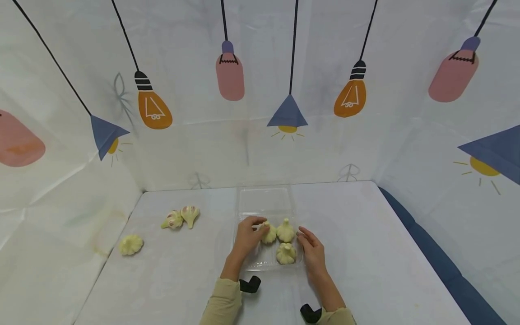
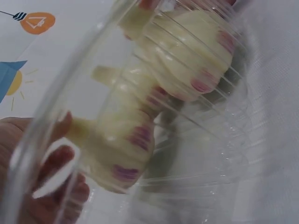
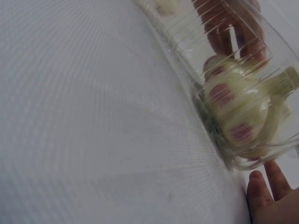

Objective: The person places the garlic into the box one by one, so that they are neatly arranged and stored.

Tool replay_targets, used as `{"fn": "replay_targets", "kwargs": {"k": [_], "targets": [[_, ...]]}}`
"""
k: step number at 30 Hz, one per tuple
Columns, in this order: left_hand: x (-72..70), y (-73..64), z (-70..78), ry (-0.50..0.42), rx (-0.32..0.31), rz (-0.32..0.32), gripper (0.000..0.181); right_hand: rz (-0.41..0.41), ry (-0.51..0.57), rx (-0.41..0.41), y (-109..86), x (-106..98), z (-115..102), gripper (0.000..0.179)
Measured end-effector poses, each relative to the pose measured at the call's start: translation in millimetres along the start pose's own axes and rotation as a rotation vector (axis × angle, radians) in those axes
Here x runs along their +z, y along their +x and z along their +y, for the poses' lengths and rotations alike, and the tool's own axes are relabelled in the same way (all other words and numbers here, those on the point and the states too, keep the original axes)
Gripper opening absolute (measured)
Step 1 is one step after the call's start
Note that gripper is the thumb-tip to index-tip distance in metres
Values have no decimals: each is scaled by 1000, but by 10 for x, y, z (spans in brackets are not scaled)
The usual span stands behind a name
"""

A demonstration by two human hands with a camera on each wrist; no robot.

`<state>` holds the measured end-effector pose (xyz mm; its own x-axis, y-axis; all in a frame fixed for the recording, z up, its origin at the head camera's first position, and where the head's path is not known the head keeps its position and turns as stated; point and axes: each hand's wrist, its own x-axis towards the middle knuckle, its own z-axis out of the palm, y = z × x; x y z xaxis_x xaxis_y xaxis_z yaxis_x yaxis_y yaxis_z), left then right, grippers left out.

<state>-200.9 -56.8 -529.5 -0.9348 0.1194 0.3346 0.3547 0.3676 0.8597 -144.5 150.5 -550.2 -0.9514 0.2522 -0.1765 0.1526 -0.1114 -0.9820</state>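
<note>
A clear plastic clamshell box (image 1: 260,264) lies on the table with its lid (image 1: 263,201) folded back. Three pale garlic bulbs sit in its base: one at the upper left (image 1: 268,233), one at the upper right (image 1: 286,231), one at the lower right (image 1: 286,253). Purple streaks mark the bulbs (image 2: 124,154) in the left wrist view. My left hand (image 1: 248,237) pinches the upper-left bulb near its stem. Beside the box's right wall is my right hand (image 1: 313,253), fingers loosely extended, holding nothing; its fingers (image 3: 275,179) lie close to the box corner.
Two more garlic bulbs (image 1: 189,215) lie together on the white table (image 1: 373,271), left of the box. Another bulb (image 1: 131,244) is nearer the table's left edge. White sheeting (image 1: 260,153) printed with lamps encloses the back and sides.
</note>
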Motion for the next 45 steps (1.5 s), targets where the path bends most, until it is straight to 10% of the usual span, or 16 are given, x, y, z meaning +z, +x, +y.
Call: {"fn": "replay_targets", "kwargs": {"k": [11, 29, 45], "targets": [[-97, -33, 91, -23, 12, 16, 26, 11, -29, 8, 0, -21, -5, 37], [-766, -200, 149, 74, 86, 174, 14, 4, -11, -3, -9, 30, 20, 38], [-1264, -354, -300, 187, -33, 215, 13, -9, 3, 8, -23, 12, 10, 39]]}}
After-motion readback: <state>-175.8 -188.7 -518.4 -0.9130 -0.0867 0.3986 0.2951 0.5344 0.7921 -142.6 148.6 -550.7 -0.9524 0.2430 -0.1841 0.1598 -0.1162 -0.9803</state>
